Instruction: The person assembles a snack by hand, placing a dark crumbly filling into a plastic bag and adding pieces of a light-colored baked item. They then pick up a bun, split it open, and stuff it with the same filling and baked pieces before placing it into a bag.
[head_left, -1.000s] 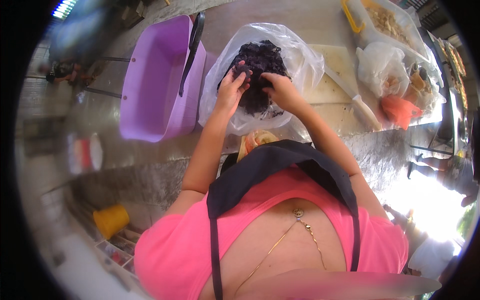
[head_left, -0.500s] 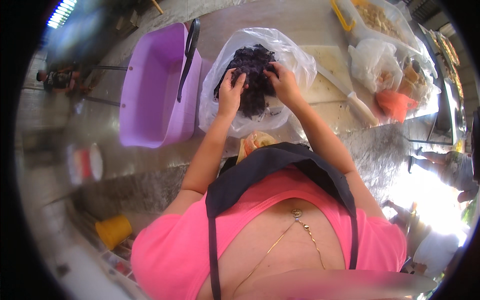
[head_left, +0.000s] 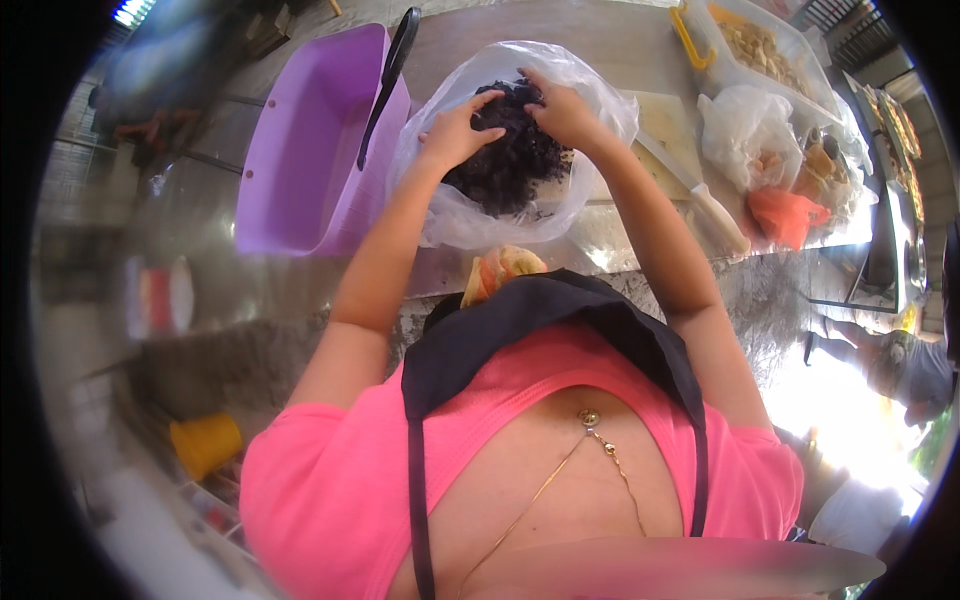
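Crumbly dark-purple mass (head_left: pixel 510 170) sits inside a clear plastic bag (head_left: pixel 455 218), as left hand (head_left: pixel 457 135) and right hand (head_left: pixel 563 114), bunched moments ago, now spread fingers wide, seemingly no longer pinching it.

Head-worn fisheye; near, downward over both hands (head_left: pixel 455 138) (head_left: pixel 566 118)

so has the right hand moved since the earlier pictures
Yes, away from the body: the right hand stayed short of the pale cutting board's far edge before, and now its fingertips reach past that level.
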